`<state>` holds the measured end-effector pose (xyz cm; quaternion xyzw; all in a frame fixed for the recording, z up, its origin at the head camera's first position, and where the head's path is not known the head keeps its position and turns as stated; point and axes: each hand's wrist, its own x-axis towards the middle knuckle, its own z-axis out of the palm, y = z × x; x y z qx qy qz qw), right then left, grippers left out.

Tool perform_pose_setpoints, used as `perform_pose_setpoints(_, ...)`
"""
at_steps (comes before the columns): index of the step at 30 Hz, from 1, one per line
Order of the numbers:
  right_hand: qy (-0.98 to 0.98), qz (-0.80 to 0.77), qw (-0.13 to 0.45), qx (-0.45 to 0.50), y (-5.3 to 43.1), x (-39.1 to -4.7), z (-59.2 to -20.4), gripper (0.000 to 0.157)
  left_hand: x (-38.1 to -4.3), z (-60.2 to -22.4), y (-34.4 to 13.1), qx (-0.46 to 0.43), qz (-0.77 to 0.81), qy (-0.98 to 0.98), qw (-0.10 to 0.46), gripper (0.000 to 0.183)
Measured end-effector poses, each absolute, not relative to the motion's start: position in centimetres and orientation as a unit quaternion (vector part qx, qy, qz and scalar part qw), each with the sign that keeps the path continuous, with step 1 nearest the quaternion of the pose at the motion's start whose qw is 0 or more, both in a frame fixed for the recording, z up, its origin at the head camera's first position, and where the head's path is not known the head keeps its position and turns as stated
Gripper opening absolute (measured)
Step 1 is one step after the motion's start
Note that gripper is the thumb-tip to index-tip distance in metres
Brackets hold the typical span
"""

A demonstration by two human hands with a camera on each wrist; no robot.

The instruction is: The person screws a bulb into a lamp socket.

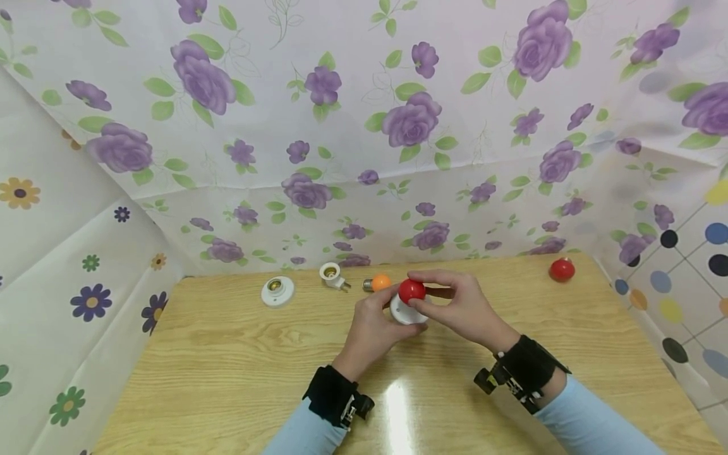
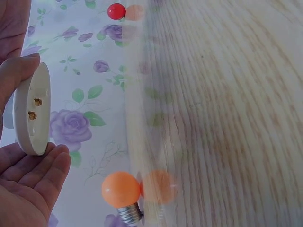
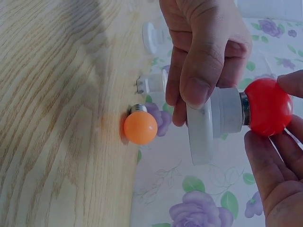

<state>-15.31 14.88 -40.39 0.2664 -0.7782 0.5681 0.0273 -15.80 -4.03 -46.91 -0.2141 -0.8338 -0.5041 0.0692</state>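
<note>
My left hand (image 1: pixel 372 328) grips a round white lamp holder (image 3: pixel 201 132) by its base, raised above the table. In the left wrist view the underside of this lamp holder (image 2: pixel 32 109) faces the camera, with two brass screws. My right hand (image 1: pixel 463 309) pinches a red light bulb (image 3: pixel 270 107) between thumb and fingers. The bulb's metal cap sits at the mouth of the holder, part of it still showing in the right wrist view. Close behind my left hand, an orange light bulb (image 1: pixel 381 282) lies on the table.
On the wooden table (image 1: pixel 239 379), a second round white lamp holder (image 1: pixel 277 291) lies at the back left. Beside it is a white plug-in lamp socket (image 1: pixel 333 276). Another red bulb (image 1: pixel 562 270) lies at the back right. Flowered sheeting (image 1: pixel 318 221) rises behind the table.
</note>
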Motion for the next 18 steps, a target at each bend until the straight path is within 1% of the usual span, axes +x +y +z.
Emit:
perform_pose_setpoints(4,-0.775,0.574,0.037,0.263,15.2,-16.1,-41.8,0.04,-15.8,-46.8,-4.1,-0.218,-0.504,-0.833,0.074,0.067)
perform_pose_setpoints(10,-0.775,0.574,0.045,0.26,15.2,-16.1,-41.6,0.045,-15.8,-46.7,-4.1,-0.225,-0.505,-0.829,0.082,0.064)
perform_pose_setpoints(18,-0.777,0.557,0.025,0.292,15.1,-16.0,-41.5,0.048,-15.7,-46.8,-4.1,-0.224,-0.508,-0.828,0.083,0.066)
